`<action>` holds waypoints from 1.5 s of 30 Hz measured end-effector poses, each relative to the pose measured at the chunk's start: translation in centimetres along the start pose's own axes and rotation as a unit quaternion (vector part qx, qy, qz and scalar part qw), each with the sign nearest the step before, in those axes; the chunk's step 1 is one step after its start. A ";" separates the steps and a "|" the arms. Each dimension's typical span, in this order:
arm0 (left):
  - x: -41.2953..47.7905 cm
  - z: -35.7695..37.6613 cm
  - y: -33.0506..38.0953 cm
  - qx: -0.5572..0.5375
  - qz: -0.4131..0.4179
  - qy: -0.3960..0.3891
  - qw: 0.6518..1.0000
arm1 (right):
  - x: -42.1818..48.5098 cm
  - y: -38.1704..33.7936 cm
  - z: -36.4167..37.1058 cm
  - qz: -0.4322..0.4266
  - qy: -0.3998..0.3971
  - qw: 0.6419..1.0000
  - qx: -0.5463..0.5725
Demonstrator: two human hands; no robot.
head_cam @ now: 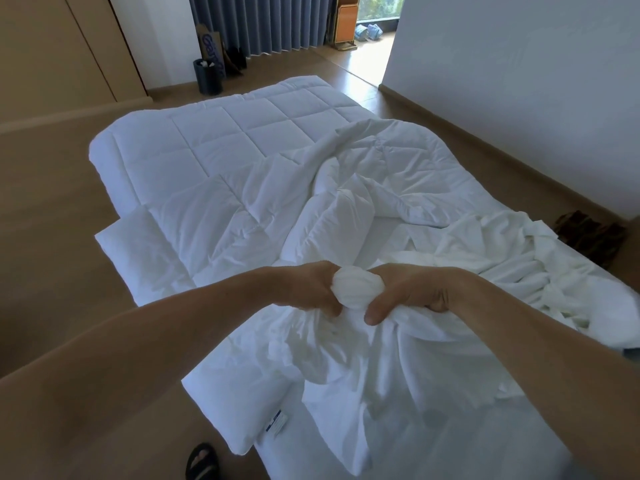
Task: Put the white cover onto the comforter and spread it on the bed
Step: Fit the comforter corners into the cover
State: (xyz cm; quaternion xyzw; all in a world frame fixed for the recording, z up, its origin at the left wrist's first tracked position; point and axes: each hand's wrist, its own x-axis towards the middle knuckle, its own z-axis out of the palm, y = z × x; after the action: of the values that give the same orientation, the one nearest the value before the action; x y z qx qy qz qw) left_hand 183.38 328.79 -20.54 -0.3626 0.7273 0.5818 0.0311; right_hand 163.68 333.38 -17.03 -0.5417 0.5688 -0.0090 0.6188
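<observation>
**two hands bunch white cover at foot of rumpled bed**

a low bed (pixel 467 441) fills the middle of a wood-floored room. a quilted white comforter (pixel 225 161) lies over its far half, flat toward the far-left corner and pushed into folds toward the centre. the thin white cover (pixel 408 368) lies crumpled across the near half and trails toward the right edge. a pillow (pixel 138 244) pokes out at the left edge, part under the comforter. above the near edge, the person's left hand (pixel 311 289) and right hand (pixel 412 292) meet, each with fingers curled tight around a wad of the cover (pixel 356 285), which bulges between them. grey curtains (pixel 277 22) hang on the far wall, with a dark bin (pixel 207 76) on the floor below. a foot in a black sandal (pixel 202 460) stands off the near-left corner, close to a small printed label (pixel 277 422) on the bedding.
</observation>
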 end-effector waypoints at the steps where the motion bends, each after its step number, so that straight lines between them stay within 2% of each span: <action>1: 0.0 0.2 0.1 -0.026 0.001 -0.012 1.000 | -0.2 -0.1 -0.1 0.000 0.008 1.000 -0.024; 5: 0.5 0.7 0.3 -0.049 -0.015 -0.039 0.998 | -0.7 -0.4 -0.3 0.026 0.010 0.995 -0.095; 9: 0.3 0.0 1.2 -0.070 -0.070 -0.087 0.991 | -0.9 -0.3 0.0 0.047 0.002 0.991 -0.124; 13: 0.5 0.3 1.7 0.087 -0.068 -0.104 0.988 | -0.2 0.1 1.2 0.040 0.007 0.986 -0.164; 17: 0.8 0.2 1.6 0.112 -0.045 -0.074 0.990 | 0.0 0.7 1.2 0.030 0.007 0.994 -0.108; 20: 0.9 0.4 1.1 0.118 -0.021 -0.047 0.992 | -0.3 0.8 0.8 0.035 -0.025 0.998 -0.048; 25: 0.5 0.1 0.6 0.001 -0.017 -0.060 0.998 | -0.5 1.0 0.6 0.004 -0.010 0.999 0.035; 30: 0.2 0.3 0.9 -0.129 -0.033 -0.084 0.988 | -0.8 0.9 0.4 -0.035 0.036 0.998 0.028; 32: 0.1 0.1 1.1 -0.102 -0.044 -0.096 0.989 | -0.9 0.6 0.4 -0.025 0.040 0.998 -0.030; 34: -0.1 -0.1 1.4 -0.020 -0.058 -0.107 0.992 | -0.9 0.0 0.8 -0.002 0.034 0.993 -0.115; 38: 0.0 0.0 1.6 0.102 -0.074 -0.082 0.989 | 0.0 -0.6 1.7 0.035 0.044 0.976 -0.212; 41: 0.0 -0.2 1.1 0.155 -0.056 -0.028 0.986 | 0.7 -0.4 1.7 0.028 0.056 0.983 -0.172; 45: 0.0 -0.4 0.7 0.152 -0.022 0.001 0.988 | 0.5 -0.3 1.3 0.019 0.026 0.996 -0.085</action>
State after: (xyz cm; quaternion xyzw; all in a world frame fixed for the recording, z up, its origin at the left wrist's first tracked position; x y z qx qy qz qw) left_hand 183.16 328.50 -19.80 -0.3698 0.7994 0.4632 0.0979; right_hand 165.00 333.82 -17.47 -0.5812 0.5937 0.0367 0.5553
